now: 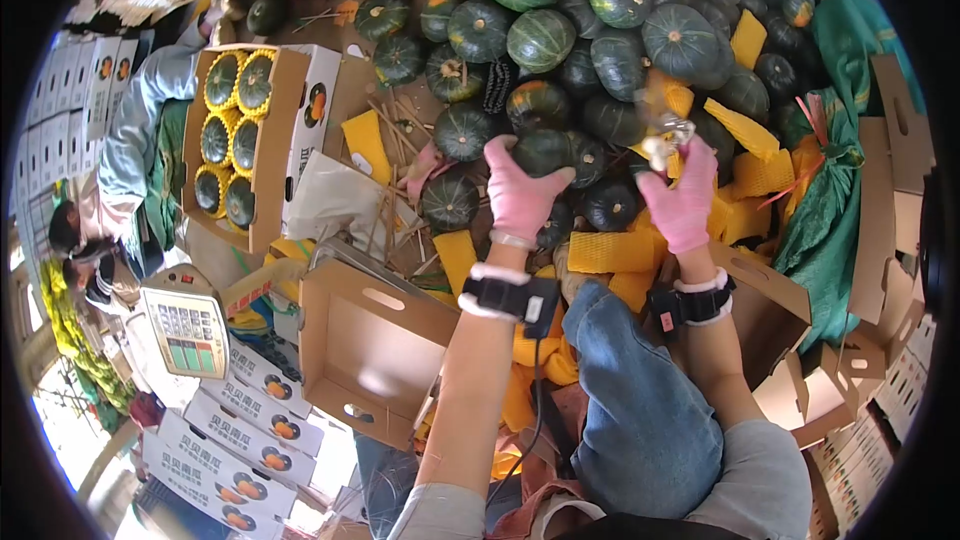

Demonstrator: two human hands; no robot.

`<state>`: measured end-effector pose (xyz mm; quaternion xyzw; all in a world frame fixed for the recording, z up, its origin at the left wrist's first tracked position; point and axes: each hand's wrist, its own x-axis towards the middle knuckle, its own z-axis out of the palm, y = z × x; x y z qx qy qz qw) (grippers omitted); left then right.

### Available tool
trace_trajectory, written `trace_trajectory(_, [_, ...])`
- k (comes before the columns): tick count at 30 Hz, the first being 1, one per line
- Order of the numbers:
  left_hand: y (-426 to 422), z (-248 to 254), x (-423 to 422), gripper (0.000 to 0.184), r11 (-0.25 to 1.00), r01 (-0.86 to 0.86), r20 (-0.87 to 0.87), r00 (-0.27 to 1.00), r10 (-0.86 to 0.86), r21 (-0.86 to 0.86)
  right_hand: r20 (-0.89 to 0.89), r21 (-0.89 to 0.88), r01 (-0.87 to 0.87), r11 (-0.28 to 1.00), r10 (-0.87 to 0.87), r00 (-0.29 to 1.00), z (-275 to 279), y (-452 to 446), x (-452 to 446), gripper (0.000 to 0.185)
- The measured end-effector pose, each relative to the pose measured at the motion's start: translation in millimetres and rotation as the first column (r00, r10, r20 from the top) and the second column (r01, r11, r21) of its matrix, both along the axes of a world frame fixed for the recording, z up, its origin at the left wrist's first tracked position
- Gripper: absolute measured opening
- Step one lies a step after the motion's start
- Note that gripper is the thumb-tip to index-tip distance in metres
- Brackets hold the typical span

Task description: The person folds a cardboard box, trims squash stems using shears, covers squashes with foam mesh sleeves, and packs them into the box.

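Observation:
In a pink glove, my left hand (522,190) has its thumb and fingers spread against a dark green pumpkin (543,152) at the near edge of the pile. My right hand (683,192), also gloved in pink, has its fingers around a small shiny metal object (662,145), which is blurred and hard to make out. Yellow foam net sleeves (612,252) lie between and below the hands. Another pumpkin (610,205) sits between the two hands.
An open box (258,230) of foam-wrapped pumpkins stands at left, near another person's sleeve (150,105). An empty cardboard box (385,340), a scale display (185,330) and stacked white boxes (215,450) are lower left. Green sacking (825,230) lies at right.

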<state>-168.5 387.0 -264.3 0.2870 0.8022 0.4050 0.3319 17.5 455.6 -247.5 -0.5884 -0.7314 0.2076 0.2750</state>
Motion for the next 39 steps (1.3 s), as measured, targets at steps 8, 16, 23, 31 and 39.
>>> trace_trajectory(8, [-198,113,-64,0.066,0.844,-0.495,0.257,0.860,0.441,0.209,-0.152,-0.303,-0.125,0.945,0.081,0.985,21,29,-33,0.023])
trace_trajectory(16, [-304,43,-125,0.040,0.664,-0.740,0.189,0.671,0.717,0.108,0.342,-0.247,-0.465,0.850,0.525,0.779,-35,62,-127,0.030])
trace_trajectory(23, [-338,8,-127,0.040,0.650,-0.675,-0.615,0.688,0.385,-0.349,0.499,-0.317,-0.456,0.832,0.555,0.666,-42,53,-144,0.048])
trace_trajectory(31, [-188,104,-57,0.046,0.826,-0.426,0.107,0.902,0.417,0.370,-0.476,-0.400,-0.566,0.721,0.365,0.800,-20,37,-116,0.049])
trace_trajectory(39, [-105,95,-20,0.057,0.755,-0.414,0.620,0.785,0.013,0.509,-0.834,-0.450,-0.843,0.295,0.199,0.515,97,-30,-108,0.059])
